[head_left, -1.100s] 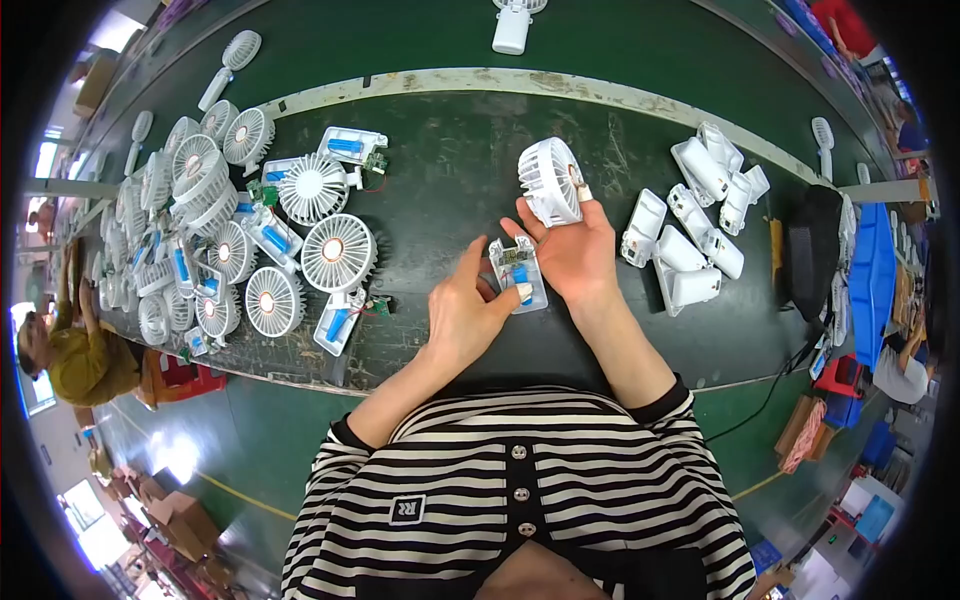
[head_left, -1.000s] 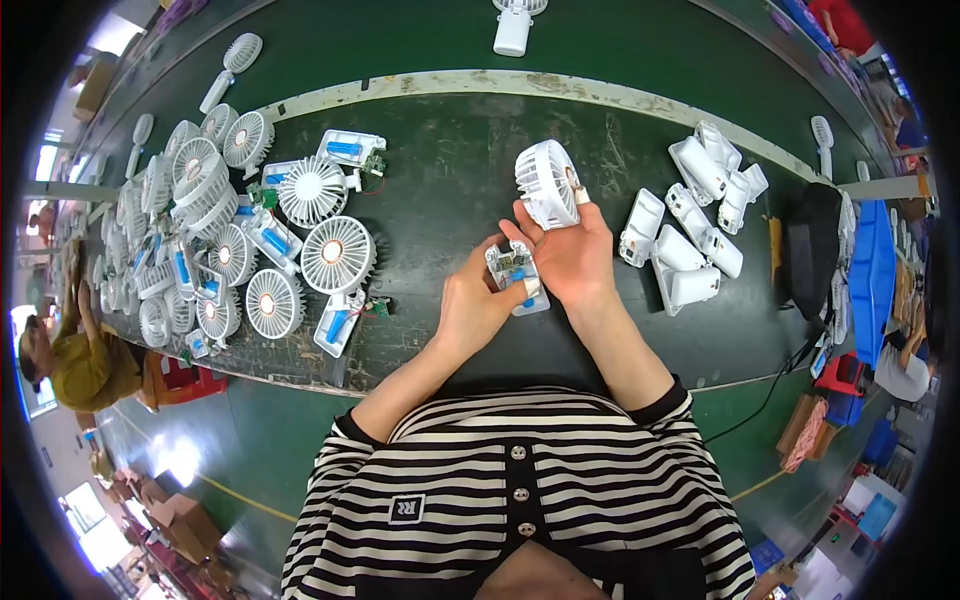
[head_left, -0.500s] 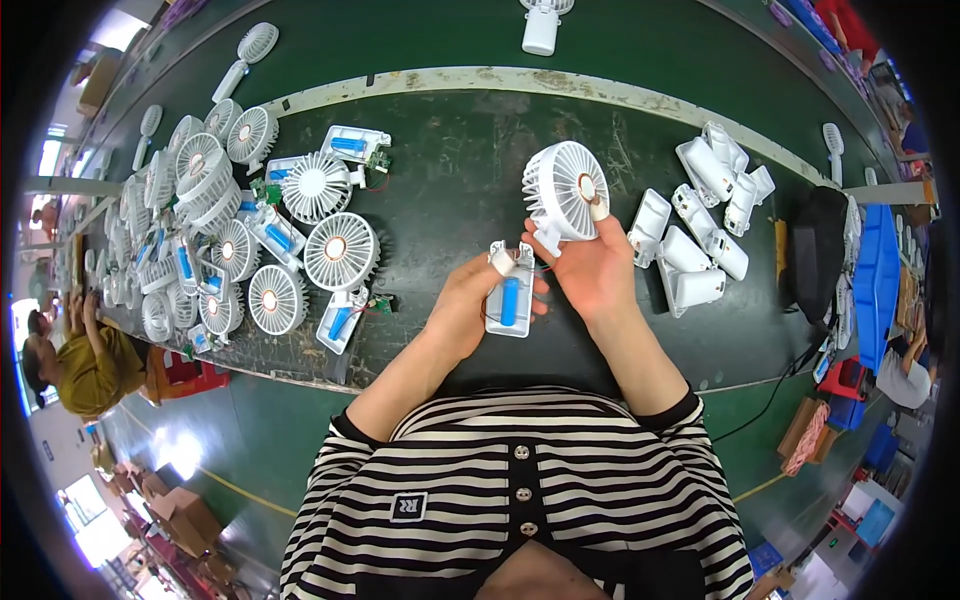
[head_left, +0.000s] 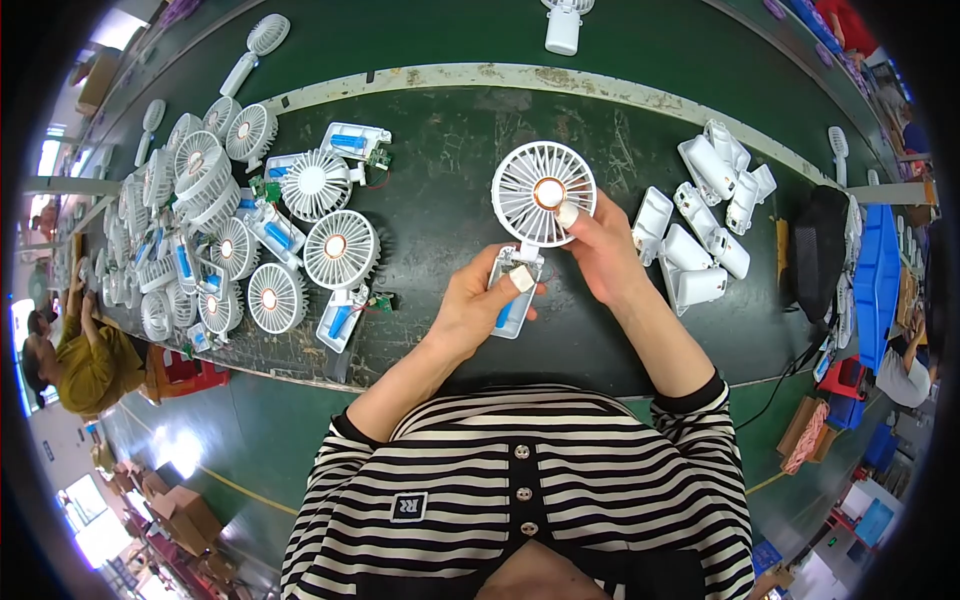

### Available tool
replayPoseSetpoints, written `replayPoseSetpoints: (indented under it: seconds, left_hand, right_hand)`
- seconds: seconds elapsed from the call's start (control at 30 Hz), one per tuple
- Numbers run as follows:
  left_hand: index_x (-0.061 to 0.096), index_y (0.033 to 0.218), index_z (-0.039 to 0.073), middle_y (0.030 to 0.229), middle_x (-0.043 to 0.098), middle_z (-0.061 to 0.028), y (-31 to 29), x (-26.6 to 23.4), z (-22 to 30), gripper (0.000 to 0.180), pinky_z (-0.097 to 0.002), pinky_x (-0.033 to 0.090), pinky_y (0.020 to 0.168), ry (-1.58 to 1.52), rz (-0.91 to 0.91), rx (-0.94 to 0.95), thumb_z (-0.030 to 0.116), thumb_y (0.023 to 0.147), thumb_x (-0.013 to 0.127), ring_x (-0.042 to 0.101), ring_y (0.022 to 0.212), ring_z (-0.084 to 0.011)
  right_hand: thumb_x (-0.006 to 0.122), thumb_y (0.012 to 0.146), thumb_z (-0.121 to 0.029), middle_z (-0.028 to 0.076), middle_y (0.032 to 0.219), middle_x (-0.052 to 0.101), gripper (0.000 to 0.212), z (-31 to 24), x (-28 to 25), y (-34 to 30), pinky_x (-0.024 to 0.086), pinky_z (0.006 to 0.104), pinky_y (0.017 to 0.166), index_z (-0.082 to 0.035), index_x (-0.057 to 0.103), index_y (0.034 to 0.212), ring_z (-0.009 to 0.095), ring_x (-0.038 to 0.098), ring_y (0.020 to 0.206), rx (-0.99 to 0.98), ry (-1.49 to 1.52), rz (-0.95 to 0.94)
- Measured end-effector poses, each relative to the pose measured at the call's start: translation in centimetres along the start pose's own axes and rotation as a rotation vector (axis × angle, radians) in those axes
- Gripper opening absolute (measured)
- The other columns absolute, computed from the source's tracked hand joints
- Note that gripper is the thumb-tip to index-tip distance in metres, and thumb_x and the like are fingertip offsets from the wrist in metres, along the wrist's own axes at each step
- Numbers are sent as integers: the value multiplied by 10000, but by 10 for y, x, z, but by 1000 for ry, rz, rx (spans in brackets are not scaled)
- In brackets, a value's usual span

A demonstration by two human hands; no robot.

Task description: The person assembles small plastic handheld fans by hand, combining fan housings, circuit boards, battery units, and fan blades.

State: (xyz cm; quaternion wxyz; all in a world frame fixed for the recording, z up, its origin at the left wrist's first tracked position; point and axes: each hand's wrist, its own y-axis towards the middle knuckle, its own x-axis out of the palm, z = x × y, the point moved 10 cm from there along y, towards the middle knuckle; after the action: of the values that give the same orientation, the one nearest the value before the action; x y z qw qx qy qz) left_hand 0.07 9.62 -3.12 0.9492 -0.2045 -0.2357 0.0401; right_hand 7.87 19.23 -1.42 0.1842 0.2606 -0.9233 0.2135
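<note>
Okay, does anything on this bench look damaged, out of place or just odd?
Nothing looks damaged. The fan in both hands has its handle open, with a blue cell showing, and so do the fans piled at the left, some with small green boards and wires hanging out. The white handle shells lie in a loose heap at the right.

Probably a factory assembly line; a long green workbench [head_left: 440,190] holds piled half-built white fans [head_left: 215,220]; cartons [head_left: 185,510] below.

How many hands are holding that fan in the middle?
2. The left hand grips the open handle of the fan. The right hand holds its round head, thumb on the grille. None hidden.
</note>
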Motion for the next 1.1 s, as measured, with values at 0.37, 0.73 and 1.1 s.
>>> replayPoseSetpoints:
  seconds: [0.37, 0.73, 1.1]
  left_hand:
    - [495, 1087, 1, 914, 599, -78, 0, -8, -3, 249, -265, 522, 601, 78, 53, 30, 139, 882, 522, 601, 774, -135]
    - [560, 1013, -14, 886, 637, -136, 4, -21, -14, 255, -285, 503, 665, -91, 193, -171, 122, 803, 509, 614, 766, -165]
    - [564, 1034, -49, 907, 642, -129, 9, -20, -17, 260, -276, 507, 689, -11, 94, -245, 94, 825, 506, 619, 780, -153]
  right_hand:
    - [638, 783, -158, 88, 1077, 552, 456, 9, 2, 5, 422, 327, 873, 16, 444, 1158, 161, 535, 990, 44, -47, -95]
    - [592, 808, -165, 101, 1066, 558, 425, 32, 6, 17, 497, 343, 791, 28, 442, 1155, 188, 571, 948, 215, -116, -124]
    - [608, 793, -153, 108, 1021, 577, 396, 35, 6, 22, 531, 315, 688, 46, 480, 1110, 184, 599, 871, 267, -183, -136]
